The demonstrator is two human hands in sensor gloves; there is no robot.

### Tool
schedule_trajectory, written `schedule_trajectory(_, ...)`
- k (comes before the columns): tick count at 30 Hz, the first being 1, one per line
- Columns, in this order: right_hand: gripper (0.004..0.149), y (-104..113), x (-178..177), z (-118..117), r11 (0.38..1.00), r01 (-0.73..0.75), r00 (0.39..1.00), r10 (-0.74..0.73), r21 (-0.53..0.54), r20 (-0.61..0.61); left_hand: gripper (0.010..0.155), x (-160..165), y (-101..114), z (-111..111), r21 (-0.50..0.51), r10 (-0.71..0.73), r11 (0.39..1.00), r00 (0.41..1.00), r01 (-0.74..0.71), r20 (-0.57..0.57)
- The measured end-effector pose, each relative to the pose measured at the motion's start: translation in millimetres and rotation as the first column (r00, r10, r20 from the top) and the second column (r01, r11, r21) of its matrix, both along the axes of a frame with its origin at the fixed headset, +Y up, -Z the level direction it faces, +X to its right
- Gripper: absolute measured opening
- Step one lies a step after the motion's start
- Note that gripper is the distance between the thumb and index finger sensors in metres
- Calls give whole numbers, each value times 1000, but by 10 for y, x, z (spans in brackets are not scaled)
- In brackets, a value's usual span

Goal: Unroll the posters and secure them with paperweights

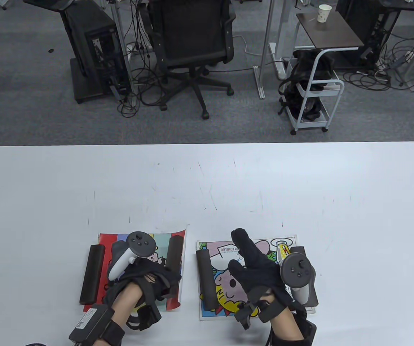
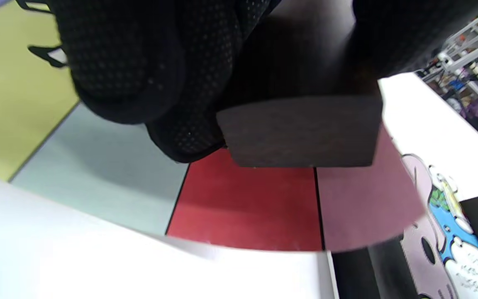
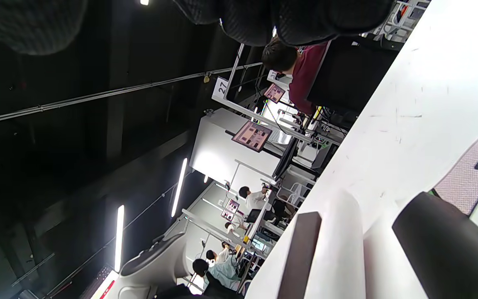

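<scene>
Two posters flat on the white table (image 1: 207, 180), near edge, side by side. Left poster (image 1: 163, 240), the colour-block one, has a dark wooden bar paperweight (image 1: 92, 274) along its left edge and a second bar (image 1: 174, 252) on its right side. Right poster (image 1: 228, 248), the cartoon print, has a rounded dark bar (image 1: 207, 284) on its left edge and a flat dark bar (image 1: 302, 252) on the right edge, mostly under the tracker.

Placement logic: a weight on each curling end, running along the edge, so the paper can't spring back into a roll.

Left hand (image 1: 145, 274) sits over the left poster at its right-side bar. Left wrist view shows gloved fingers (image 2: 139, 74) wrapped against that bar (image 2: 301, 128), bar end resting on the red panel. Reads as gripping or pressing it into place; contact on the far side is hidden, so firm grip vs. just resting is not certain. Far edge of this poster lifts slightly off the table, so it's probably not fully tamed.

Right hand (image 1: 257, 266) hovers over the middle of the right poster, fingers extended and spread, holding nothing. Right wrist view confirms: fingertips (image 3: 264, 20) free at top, nothing between them.

Judgement: task near done, last weight being seated.

Surroundings: office chair (image 1: 192, 47), PC tower (image 1: 95, 50), white rolling cart (image 1: 311, 93), paper cup (image 1: 324, 13) on a side table, all beyond the far table edge and well apart. Nothing blocks either hand; only tight spot is the narrow gap between the two posters.
</scene>
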State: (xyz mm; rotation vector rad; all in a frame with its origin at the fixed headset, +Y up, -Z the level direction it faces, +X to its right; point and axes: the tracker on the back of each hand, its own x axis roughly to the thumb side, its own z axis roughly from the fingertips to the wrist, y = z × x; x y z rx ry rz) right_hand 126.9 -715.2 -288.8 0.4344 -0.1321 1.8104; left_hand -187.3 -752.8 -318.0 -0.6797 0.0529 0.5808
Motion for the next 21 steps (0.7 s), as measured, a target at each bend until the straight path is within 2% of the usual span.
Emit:
schedule_trajectory(8,88,10,-42,48,998,-59,998,59,23,4,72,267,-100,35,-31,-187,981,981,189,59)
schedule_trajectory(16,88,-36,-51,33,995,-104,995,104,7,8,72,526,-128,81,48,-399,917,911,396,104)
schedule_trajectory(19,88,-37,-54,34,992,-125,992,125,5,12,74,549,-131,99,65,-420,908,900,415,115)
schedule_trajectory(21,88,-38,-58,32,991,-133,991,133,5,13,76,520,-129,117,62,-393,919,914,389,102)
